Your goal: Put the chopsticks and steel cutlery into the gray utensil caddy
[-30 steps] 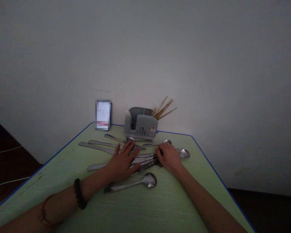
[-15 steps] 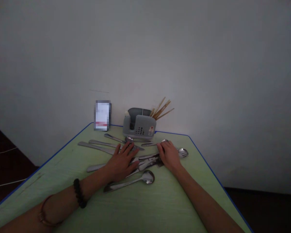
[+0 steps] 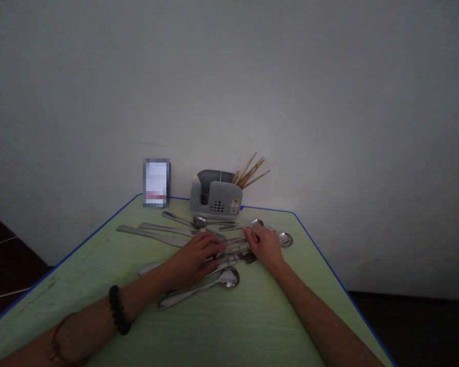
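Stainless cutlery lies spread over the green table. My left hand rests over the middle of the pile, its fingers bent and its thumb apart from them, with no piece clearly gripped. My right hand is at the right end of the pile, fingers curled down among the utensils; its fingertips and whatever they hold are hidden. In front of my left hand lies a large spoon. A slotted spoon shows beyond my right hand. Table knives reach out to the left, and a small spoon lies behind.
A grey cutlery holder with several wooden chopsticks stands at the back edge by the wall. To its left a phone with a blurred screen stands upright. The table has a blue edge.
My left hand has gone from flat, spread fingers to bent fingers drawn closer together. My right hand stays over the same cutlery, its fingers slightly shifted. The view has shifted a little.
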